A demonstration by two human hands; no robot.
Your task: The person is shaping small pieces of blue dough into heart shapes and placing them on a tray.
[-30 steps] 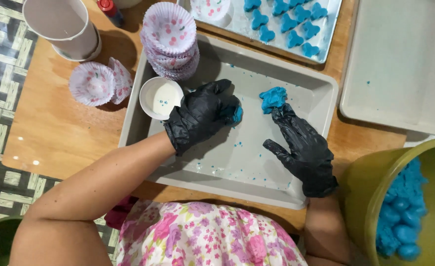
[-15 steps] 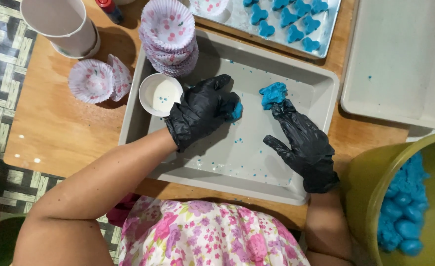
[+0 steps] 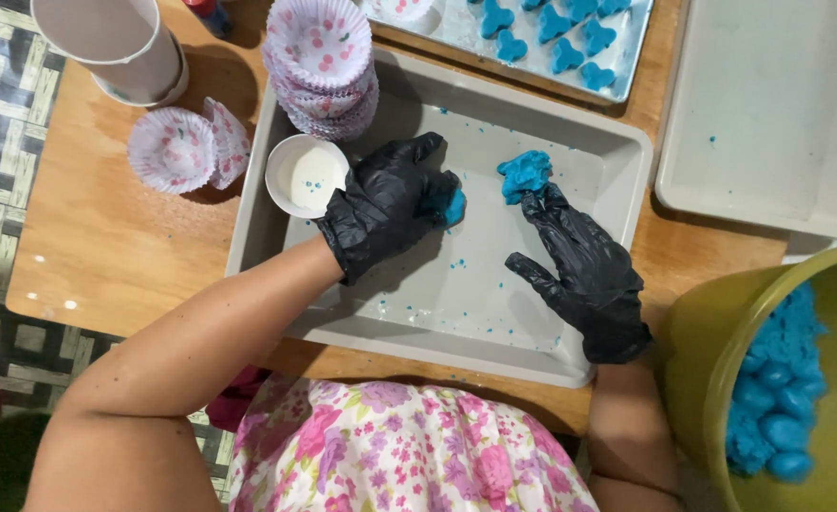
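Both my hands wear black gloves over a grey rectangular tray (image 3: 589, 161). My left hand (image 3: 390, 204) is curled over a small lump of blue dough (image 3: 454, 206), which shows only at my fingertips. My right hand (image 3: 579, 270) lies flat with fingers spread, its fingertips touching a second, rough lump of blue dough (image 3: 524, 174) in the far middle of the tray. Blue crumbs dot the tray floor.
A small white bowl (image 3: 306, 175) sits in the tray's left corner beside a stack of paper cupcake liners (image 3: 321, 57). Loose liners (image 3: 174, 150) and a white cup (image 3: 119, 43) lie left. A far tray holds blue heart shapes (image 3: 570, 28); an empty white tray (image 3: 769, 104) and a green tub of blue dough (image 3: 779, 379) are right.
Both hands have stayed nearly in place; the left hand has kept covering its blue lump and the right fingertips remain at the other lump.
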